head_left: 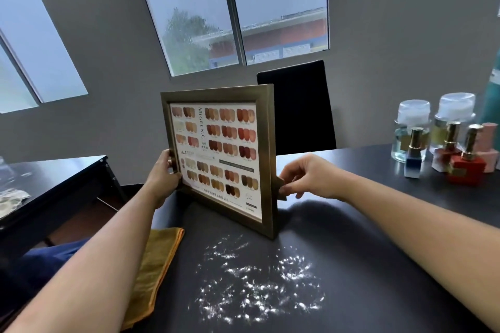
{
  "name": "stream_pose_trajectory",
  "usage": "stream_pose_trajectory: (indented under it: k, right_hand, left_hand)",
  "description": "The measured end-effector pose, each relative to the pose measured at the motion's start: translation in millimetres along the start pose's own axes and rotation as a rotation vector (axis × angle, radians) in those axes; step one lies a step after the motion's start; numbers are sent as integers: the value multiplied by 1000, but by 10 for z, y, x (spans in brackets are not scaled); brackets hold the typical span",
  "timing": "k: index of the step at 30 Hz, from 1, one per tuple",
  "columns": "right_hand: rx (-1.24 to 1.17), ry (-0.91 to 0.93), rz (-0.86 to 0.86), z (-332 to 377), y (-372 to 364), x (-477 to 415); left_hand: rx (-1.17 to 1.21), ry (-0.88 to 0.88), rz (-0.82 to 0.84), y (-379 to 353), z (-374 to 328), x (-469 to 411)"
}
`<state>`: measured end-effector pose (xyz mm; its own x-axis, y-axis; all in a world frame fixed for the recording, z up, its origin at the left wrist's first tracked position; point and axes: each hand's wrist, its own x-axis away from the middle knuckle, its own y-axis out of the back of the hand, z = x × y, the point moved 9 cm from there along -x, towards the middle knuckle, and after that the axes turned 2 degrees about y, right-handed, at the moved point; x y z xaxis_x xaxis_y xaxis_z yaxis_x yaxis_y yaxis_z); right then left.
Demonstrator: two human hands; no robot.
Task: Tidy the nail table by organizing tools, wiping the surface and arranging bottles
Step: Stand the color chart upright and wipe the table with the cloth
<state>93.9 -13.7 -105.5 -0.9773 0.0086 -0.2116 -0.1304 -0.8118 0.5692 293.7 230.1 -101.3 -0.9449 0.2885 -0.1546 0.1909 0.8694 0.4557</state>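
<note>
left grip, right grip on framed chart — lettered "migeenc"

The bronze-framed nail colour chart is upright on the black table, white powder specks scattered just in front of it.

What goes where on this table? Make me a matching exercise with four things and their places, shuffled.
1. framed colour chart
2. yellow cloth
3. white powder
4. red bottle

A. far right of the table
B. table's near left edge
C. scattered before the chart
D. held between left hand and right hand

Pairs: 1-D, 2-B, 3-C, 4-A
</note>
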Motion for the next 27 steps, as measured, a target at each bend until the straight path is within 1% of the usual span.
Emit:
stream_pose_trajectory:
  k: [7, 10, 14, 19, 27]
  right_hand:
    - [1, -68, -247, -271, 323, -249]
    - [-5, -96, -312, -369, 391, -350]
    - [16, -140, -338, -493, 396, -431]
    - [19, -147, -369, -542, 408, -447]
    - [12, -178, -372, -551, 394, -431]
  left_hand:
    - [-55, 0, 3, -11, 1, -13]
    - [-88, 5, 5, -10, 5, -32]
    - [-149, 10, 22, -21, -9, -70]
    - [-151, 22, 46, -36, -19, -86]
    - [-164, 63, 23, 47, 5, -22]
